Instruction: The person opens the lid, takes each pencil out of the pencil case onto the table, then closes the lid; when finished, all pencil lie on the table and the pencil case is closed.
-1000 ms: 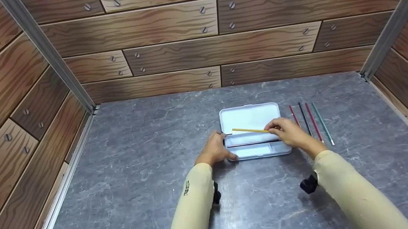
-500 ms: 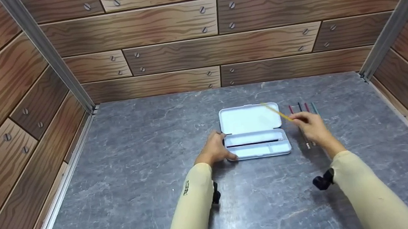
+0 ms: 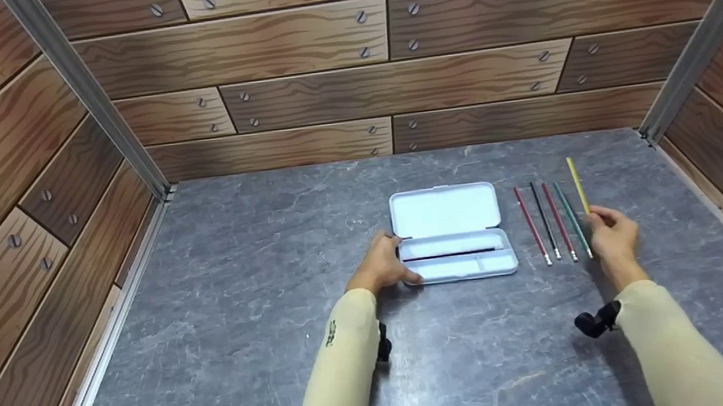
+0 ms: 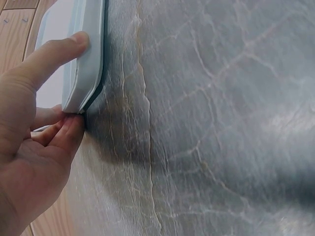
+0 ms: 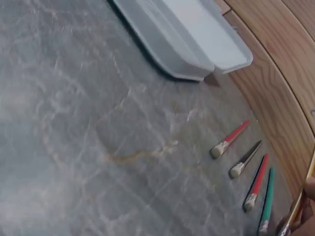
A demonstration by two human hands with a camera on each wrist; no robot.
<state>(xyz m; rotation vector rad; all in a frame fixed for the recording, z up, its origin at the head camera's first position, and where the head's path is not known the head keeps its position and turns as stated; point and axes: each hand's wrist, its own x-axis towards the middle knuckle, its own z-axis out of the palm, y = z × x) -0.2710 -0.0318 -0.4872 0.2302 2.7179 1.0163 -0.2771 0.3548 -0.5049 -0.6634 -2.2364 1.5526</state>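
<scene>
My left hand [image 3: 381,264] grips the left end of a white pencil case [image 3: 501,272], thumb on its front side and fingers at the back corner. The case lies open with its lid [image 3: 444,209] folded back. A thin dark strip runs along its middle; I cannot tell whether it is a pencil. To the right, my right hand [image 3: 615,237] pinches a yellow pencil [image 3: 576,183] near its lower end. Left of that hand lie a red pencil [image 3: 531,226], a black pencil [image 3: 545,220], another red pencil [image 3: 558,220] and a green pencil [image 3: 573,219], side by side, eraser ends nearest me.
A grey marbled tabletop [image 3: 260,252] carries everything. Wood-patterned walls [image 3: 311,98] enclose it at the back and both sides, with metal strips [image 3: 93,103] at the corners.
My right hand has carried the yellow pencil rightward from over the case, past the row of pencils, turning it to point away from me. The left hand has stayed on the case.
</scene>
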